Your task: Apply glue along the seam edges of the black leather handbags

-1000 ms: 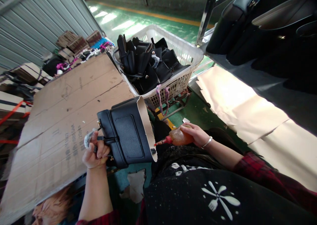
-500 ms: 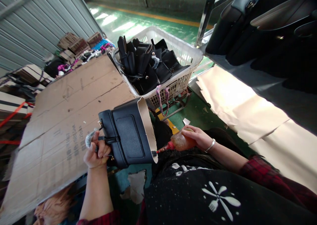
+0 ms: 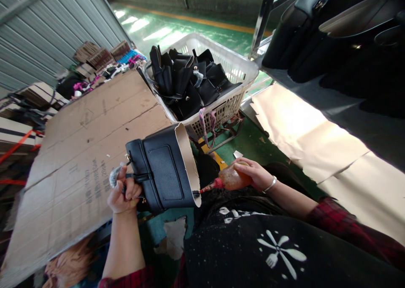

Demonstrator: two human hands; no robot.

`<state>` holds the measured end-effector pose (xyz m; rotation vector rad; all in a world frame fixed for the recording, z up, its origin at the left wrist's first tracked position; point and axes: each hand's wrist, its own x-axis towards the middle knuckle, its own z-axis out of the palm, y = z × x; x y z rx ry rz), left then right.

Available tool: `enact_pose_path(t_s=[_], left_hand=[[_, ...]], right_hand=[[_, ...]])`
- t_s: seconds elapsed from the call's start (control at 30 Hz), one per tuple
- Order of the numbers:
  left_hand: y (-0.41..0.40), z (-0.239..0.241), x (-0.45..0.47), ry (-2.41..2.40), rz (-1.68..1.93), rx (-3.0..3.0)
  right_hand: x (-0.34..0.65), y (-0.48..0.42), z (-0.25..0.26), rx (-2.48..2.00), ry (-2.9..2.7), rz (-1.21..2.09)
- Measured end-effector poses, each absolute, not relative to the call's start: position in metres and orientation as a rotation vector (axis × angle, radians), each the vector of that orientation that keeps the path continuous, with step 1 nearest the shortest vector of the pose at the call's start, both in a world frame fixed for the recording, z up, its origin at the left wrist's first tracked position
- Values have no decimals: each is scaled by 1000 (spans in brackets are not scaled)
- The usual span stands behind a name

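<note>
A black handbag (image 3: 166,174) lies tilted in front of me, its beige-lined open edge (image 3: 187,161) facing right. My left hand (image 3: 124,194) is closed around its handle end, by the plastic-wrapped handle (image 3: 115,176) and gold-coloured fittings. My right hand (image 3: 253,173) grips a squeeze bottle (image 3: 234,178) of amber liquid with a red nozzle (image 3: 210,186). The nozzle tip is at the near corner of the bag's open edge; whether it touches cannot be made out. Some left fingers are hidden behind the bag's strap.
A cardboard-covered table (image 3: 104,123) spreads to the left, with stacked pieces at its far end. Beyond the bag, a white plastic basket (image 3: 249,72) holds several black bag pieces. Black bags (image 3: 341,47) fill a rack at upper right, above brown paper (image 3: 316,131).
Both hands stay nearly in place. The bag's open edge has shifted up very slightly, and the bottle's nozzle has moved up with it.
</note>
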<state>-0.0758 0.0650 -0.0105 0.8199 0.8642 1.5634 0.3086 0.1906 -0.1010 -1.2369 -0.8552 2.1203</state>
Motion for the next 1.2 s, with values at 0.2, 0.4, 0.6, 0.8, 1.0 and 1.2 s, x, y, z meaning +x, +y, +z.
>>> enact_pose_path(t_s=[0.2, 0.4, 0.6, 0.8, 1.0, 1.2], left_hand=[[65, -10, -76, 889, 1574, 797], [64, -9, -74, 905, 1580, 794], [62, -11, -75, 916, 1571, 751], [72, 4, -72, 909, 1623, 780], [117, 57, -66, 887, 1654, 1006], [168, 97, -65, 996, 1785, 1288]], right_hand=[[308, 187, -100, -1258, -890, 2139], [309, 186, -94, -1208, -865, 2190], [306, 185, -101, -1249, -966, 2046], [312, 188, -99, -1258, -725, 2022], [317, 195, -94, -1192, -552, 1989], [321, 202, -91, -1099, -469, 1945]])
